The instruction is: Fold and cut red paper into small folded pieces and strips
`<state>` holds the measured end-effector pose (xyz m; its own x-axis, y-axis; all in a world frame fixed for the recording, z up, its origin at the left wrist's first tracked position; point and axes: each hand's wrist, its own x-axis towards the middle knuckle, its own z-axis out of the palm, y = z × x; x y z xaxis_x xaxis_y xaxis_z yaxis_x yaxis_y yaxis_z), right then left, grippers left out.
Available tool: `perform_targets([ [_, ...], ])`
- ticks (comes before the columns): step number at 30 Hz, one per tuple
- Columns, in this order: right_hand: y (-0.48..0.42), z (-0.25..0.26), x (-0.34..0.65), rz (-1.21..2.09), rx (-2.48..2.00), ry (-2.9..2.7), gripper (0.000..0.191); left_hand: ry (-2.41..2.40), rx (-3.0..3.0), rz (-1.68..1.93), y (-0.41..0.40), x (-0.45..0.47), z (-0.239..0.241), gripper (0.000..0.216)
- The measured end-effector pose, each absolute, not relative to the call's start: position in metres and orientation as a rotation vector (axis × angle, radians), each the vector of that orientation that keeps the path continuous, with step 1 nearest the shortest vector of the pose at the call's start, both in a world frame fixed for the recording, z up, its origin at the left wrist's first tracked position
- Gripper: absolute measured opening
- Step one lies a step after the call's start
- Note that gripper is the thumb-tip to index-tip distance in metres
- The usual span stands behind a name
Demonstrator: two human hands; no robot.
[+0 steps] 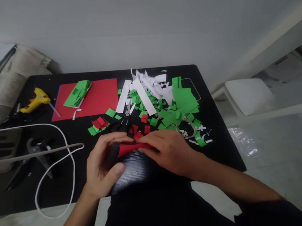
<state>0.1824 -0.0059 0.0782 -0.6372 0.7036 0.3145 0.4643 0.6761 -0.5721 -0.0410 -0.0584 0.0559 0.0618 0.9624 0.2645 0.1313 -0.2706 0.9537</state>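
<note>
A narrow red paper strip lies near the front edge of the black table. My left hand curls over its left end, fingers bent and thumb tucked under. My right hand presses down on its right end with fingers together. Black-handled scissors lie just beyond the strip, among small red paper squares.
Green scraps and white strips are heaped at the middle right. A red sheet with folded green paper lies at the back left, beside a yellow glue gun. A white cable loops across the left. A tape ring sits by my right hand.
</note>
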Motion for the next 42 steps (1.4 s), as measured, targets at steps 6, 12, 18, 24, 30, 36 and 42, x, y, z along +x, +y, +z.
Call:
perform_targets([
  [6,-0.006,0.084,0.184,0.658,-0.921,-2.331,0.018,1.37,1.643,1.302,-0.055,-0.033,0.058,0.01],
  [12,-0.001,0.095,0.194,0.882,-0.976,-2.277,0.026,1.347,1.594,1.389,-0.054,-0.035,0.057,0.01],
  [18,-0.002,0.1,0.193,0.995,-0.93,-2.249,0.024,1.335,1.582,1.361,-0.054,-0.035,0.059,0.008],
  [24,-0.004,0.096,0.188,0.93,-0.859,-2.185,0.012,1.284,1.622,1.325,-0.055,-0.034,0.062,0.016],
  [30,-0.005,0.091,0.187,0.897,-0.842,-2.211,0.013,1.301,1.733,1.263,-0.054,-0.034,0.065,0.019],
  [36,-0.005,0.089,0.186,0.936,-0.831,-2.203,0.013,1.265,1.817,1.166,-0.051,-0.036,0.066,0.013],
  [42,-0.005,0.086,0.185,0.997,-0.839,-2.239,0.014,1.26,1.853,1.07,-0.049,-0.038,0.064,0.008],
])
